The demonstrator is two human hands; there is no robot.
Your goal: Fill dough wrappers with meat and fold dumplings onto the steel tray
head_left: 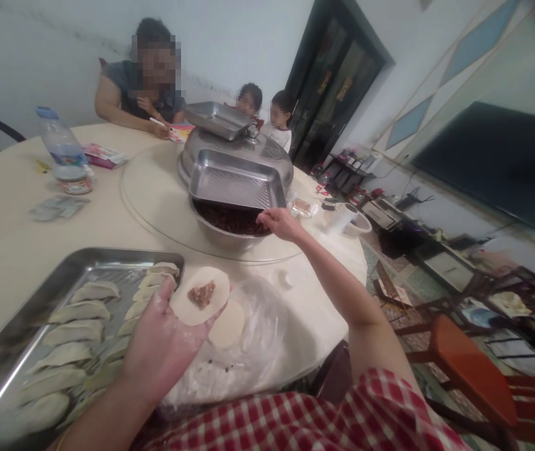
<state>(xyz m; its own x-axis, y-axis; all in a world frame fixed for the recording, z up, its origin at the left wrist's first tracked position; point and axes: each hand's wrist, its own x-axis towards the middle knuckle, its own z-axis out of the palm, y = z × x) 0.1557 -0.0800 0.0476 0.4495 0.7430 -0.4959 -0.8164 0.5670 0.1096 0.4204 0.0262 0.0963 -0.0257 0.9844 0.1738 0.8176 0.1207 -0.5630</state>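
A round dumpling wrapper (218, 289) with a lump of meat filling (201, 294) at its centre rests on the fingers of my left hand (168, 341), thumb at its edge. My right hand (279, 223) is closed at the right rim of a metal bowl (230, 241) of dark filling (232, 219); what its fingers grip is hidden. Below the held wrapper, another wrapper (227, 324) lies on a clear plastic sheet (267, 332). Left of my left hand, a metal tray (129, 255) holds rows of folded dumplings (79, 311).
An upper metal tray (218, 119) and a lower one (237, 178) lean on a large lidded pan (267, 150). A bottle (61, 141) and jar (74, 180) stand far left. Opposite, a person (126, 94) holds a pen; two more people sit nearby. An orange chair (472, 369) is at right.
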